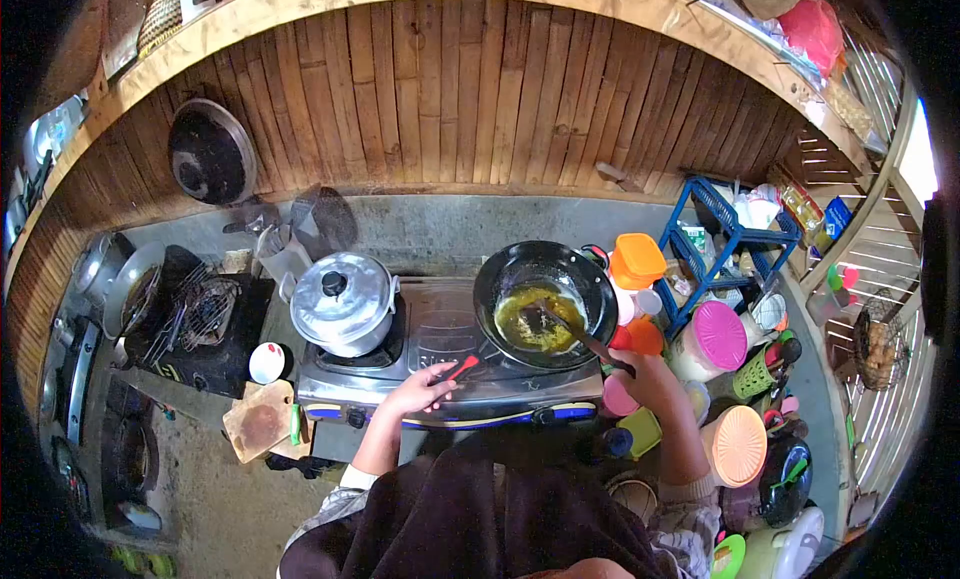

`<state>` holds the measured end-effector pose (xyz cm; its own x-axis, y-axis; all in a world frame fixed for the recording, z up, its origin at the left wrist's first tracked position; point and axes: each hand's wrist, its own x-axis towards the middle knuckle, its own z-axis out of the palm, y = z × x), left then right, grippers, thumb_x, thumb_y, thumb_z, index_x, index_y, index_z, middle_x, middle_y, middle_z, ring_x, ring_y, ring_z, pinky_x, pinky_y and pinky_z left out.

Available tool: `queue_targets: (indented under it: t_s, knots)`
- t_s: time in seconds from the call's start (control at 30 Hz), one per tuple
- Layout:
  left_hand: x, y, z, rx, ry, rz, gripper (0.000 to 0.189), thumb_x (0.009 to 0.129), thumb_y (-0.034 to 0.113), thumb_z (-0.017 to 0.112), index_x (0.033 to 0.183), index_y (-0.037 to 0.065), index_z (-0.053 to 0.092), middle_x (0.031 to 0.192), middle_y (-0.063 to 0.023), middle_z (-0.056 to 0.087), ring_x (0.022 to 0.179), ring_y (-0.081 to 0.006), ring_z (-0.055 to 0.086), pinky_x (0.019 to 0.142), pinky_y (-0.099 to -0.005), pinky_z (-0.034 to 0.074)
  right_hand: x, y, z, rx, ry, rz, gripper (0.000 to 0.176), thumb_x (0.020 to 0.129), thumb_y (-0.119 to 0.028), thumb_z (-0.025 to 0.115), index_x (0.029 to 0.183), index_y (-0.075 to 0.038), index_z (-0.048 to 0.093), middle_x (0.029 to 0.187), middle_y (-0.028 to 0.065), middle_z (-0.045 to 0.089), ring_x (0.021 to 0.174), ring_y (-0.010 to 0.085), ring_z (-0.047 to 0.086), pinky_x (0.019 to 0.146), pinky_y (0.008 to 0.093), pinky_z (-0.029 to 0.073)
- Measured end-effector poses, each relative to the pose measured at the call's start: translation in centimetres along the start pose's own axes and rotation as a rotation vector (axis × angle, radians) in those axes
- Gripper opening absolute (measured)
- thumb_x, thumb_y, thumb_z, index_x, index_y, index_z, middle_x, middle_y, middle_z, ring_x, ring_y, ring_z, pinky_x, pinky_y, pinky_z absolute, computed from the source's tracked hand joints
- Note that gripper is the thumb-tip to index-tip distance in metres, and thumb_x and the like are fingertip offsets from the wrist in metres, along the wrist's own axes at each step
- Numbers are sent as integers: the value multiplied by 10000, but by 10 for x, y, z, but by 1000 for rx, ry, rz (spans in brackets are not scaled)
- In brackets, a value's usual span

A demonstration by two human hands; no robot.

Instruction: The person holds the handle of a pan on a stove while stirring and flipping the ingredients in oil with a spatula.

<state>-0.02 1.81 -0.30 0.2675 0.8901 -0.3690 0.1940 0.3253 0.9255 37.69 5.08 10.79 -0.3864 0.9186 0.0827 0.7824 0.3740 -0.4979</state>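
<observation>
Stirring: right hand (648, 377), grip closed round dark long-handled spatula (565, 329), should sweep slow and low through yellow liquid (513, 326) in black round wok (500, 277) on silver steel stove (445, 339) (splash risk); left hand (424, 387) pinches small red stick (462, 367).

The left hand (425, 387) was held forward on a bare forearm, fingers pinched together at the tips. The right hand (648, 374) was out farther right, closed in a fist, elbow bent.
</observation>
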Motion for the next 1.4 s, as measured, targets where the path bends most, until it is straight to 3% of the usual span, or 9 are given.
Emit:
queue_targets:
  t_s: [0.33,0.53,0.7,0.8,1.1,1.33,1.4]
  knots:
    - [4,-13,3,-26,29,45,435,879,206,525,1289,151,390,702,26,539,483,-36,436,423,-182,353,41,17,45,-13,142,-18,350,772,-161,565,1108,-65,536,866,231,596,813,379,580,738,436,466]
    - [0,-9,6,-18,49,88,461,879,185,522,1311,256,378,688,30,539,464,-31,418,404,-177,332,22,18,31,-69,183,-86,343,748,-122,596,1066,-1,551,879,229,600,833,373,584,737,403,466]
    - [-6,1,9,-25,73,85,447,874,192,531,1292,285,402,682,40,537,461,-29,413,389,-174,325,-7,-7,-4,-116,4,121,362,720,-125,596,1068,-29,558,904,216,600,839,362,584,761,429,466]
    - [-9,7,10,33,79,33,462,868,176,534,1300,263,397,696,37,530,505,-24,410,431,-178,349,-26,-5,-18,-91,51,-19,367,710,-139,600,1066,-55,570,912,207,602,846,366,580,769,434,460]
    - [-3,-3,9,66,83,83,464,868,186,535,1302,264,392,665,37,531,474,-27,413,405,-178,336,-67,-13,-48,-236,-93,114,368,721,-203,614,1076,-113,576,854,207,605,801,393,575,723,463,461]
    - [-7,5,10,85,95,67,458,870,184,532,1301,249,395,650,31,527,472,-30,416,410,-182,343,-78,-29,-63,-256,-53,98,326,732,-182,592,1054,-132,592,769,213,605,753,389,583,692,475,464]
    - [-7,4,10,77,88,90,458,869,172,533,1301,239,398,648,28,522,477,-33,411,426,-185,350,-76,-44,-71,-248,-158,256,376,683,-137,637,1049,-60,600,893,197,612,840,347,583,778,379,451]
